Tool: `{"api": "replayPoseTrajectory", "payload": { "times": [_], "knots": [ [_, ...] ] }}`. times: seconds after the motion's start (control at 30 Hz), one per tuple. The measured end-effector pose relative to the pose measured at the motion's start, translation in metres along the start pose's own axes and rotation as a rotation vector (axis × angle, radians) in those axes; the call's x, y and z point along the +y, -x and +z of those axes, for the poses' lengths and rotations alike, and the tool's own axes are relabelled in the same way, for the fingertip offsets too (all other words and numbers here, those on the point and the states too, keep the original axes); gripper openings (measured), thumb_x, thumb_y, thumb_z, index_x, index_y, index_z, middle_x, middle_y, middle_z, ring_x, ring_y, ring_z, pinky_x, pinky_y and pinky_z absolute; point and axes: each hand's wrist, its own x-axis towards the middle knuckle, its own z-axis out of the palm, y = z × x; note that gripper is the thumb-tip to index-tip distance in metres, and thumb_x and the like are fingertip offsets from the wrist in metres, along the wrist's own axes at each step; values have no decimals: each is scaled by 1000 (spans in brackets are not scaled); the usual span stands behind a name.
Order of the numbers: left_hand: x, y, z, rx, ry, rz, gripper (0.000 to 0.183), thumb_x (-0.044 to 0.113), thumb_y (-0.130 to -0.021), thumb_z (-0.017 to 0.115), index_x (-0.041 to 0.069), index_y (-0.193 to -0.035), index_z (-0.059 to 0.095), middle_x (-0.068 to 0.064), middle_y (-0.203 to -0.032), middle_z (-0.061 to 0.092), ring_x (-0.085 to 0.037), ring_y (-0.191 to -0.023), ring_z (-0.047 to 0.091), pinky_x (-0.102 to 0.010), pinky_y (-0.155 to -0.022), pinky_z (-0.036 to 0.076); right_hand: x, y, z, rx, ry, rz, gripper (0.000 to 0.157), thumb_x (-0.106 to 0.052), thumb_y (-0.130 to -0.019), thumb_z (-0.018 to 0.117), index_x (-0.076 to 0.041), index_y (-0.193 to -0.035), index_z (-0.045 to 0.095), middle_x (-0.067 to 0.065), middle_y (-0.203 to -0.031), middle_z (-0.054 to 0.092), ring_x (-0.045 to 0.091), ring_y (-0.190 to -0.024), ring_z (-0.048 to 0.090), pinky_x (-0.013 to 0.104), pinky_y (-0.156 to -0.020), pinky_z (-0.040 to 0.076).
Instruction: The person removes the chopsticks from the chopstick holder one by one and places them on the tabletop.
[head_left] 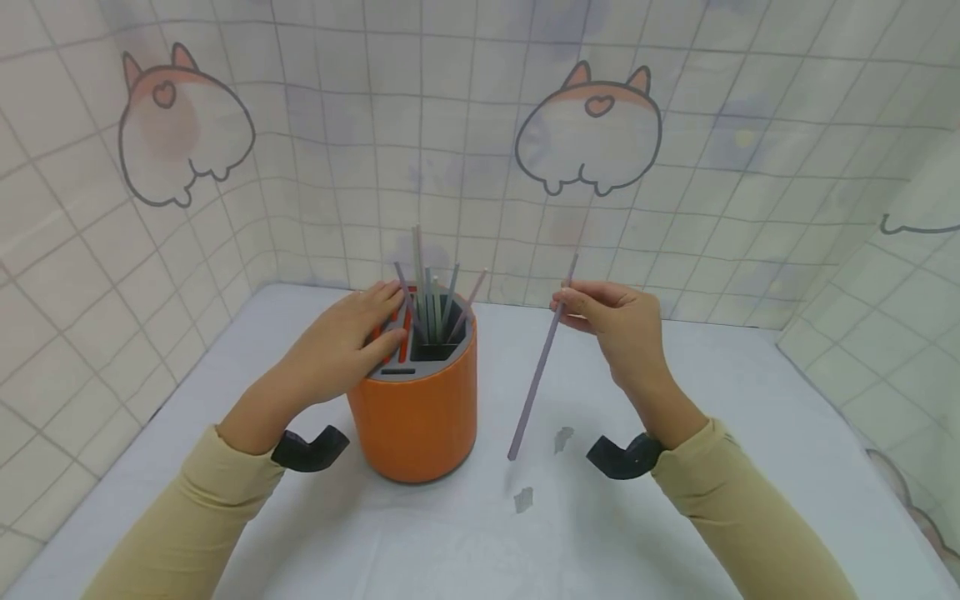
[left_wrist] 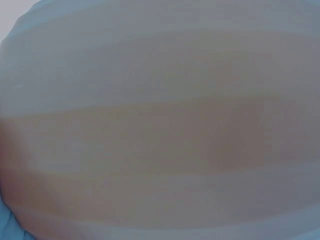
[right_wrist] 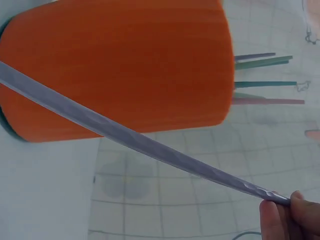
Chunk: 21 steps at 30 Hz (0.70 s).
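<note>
Tan sleeves [head_left: 187,508] occupy the near edge of the head view, each ending at a black wrist strap [head_left: 309,450]. Left hand [head_left: 343,340]: palm down, fingers extended and resting on top of the orange cylindrical pen holder [head_left: 420,427], with no thing grasped. Right hand [head_left: 621,323]: thumb and fingers pinch a slim purple stick [head_left: 535,386] near its upper end. Stick position: to the right of the pen holder and apart from it, tilted, lower end toward the camera; contact of that end with the white tabletop [head_left: 442,554] cannot be determined. Pen holder: upright, fitted with a grey slotted insert [head_left: 431,368]. One compartment holds several thin sticks [head_left: 420,275] in pale green, blue, purple and pink, leaning at various angles. Two small grey patches [head_left: 523,500] mark the tabletop near the purple stick. Backdrop: grid-patterned fabric [head_left: 420,150] with corgi-rump prints [head_left: 588,137].
</note>
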Motion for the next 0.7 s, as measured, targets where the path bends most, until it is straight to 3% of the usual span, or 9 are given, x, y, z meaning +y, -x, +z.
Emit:
{"api": "replayPoseTrajectory", "payload": {
  "times": [0.27,0.43,0.7],
  "knots": [
    [-1,-1,0,3,2,-5,61,36,-106,42,4,-156,29,-12,-166,23,-34,-155,17,-54,-127,12,36,2,2,-94,82,235,37,-16,-91,72,11,-116,67,-9,-84,76,7,-80,74,25,-81,61],
    [0,-1,0,3,0,-10,61,36,-106,42,5,-156,29,-11,-166,23,-33,-155,17,-54,-127,12,52,3,5,-91,93,410,41,-15,-92,72,11,-123,64,-5,-86,76,7,-79,73,24,-81,61],
    [1,1,0,8,5,-7,60,36,-106,41,4,-156,30,-12,-165,24,-34,-155,17,-54,-127,13,76,3,11,-80,91,560,37,-14,-93,70,7,-124,65,5,-97,77,10,-81,74,23,-78,61]
  ]
}}
